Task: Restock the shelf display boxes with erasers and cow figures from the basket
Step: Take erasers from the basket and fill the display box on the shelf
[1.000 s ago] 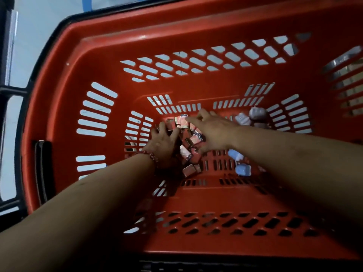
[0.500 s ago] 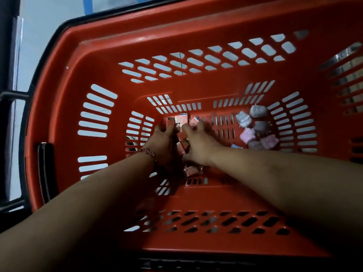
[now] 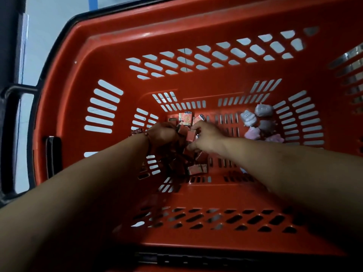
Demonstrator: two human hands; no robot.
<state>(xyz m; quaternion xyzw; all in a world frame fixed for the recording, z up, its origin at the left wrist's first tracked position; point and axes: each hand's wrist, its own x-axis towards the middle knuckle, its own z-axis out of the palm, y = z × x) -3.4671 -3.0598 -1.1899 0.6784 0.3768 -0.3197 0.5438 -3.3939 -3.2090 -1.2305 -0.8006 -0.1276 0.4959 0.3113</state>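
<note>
**Head view: both hands in the basket, restocking looks far from finished**

Both arms reach to the bottom of a red basket (image 3: 176,26), where a loose heap of small red-wrapped erasers (image 3: 186,117) lies left of centre. The right hand (image 3: 208,138) has a narrow grip, thumb and fingers curled round one eraser on top of the heap. The left hand (image 3: 165,134), a beaded bracelet (image 3: 148,138) at its wrist, is sunk in the shadowed pile, and whether its grip holds anything cannot be told. A cluster of pale cow figures (image 3: 263,123) sits on the right of the basket floor, apart from both hands. No shelf display boxes are in view. The work appears to be at the gathering stage: most erasers and every visible figure have yet to reach the shelf.
</note>
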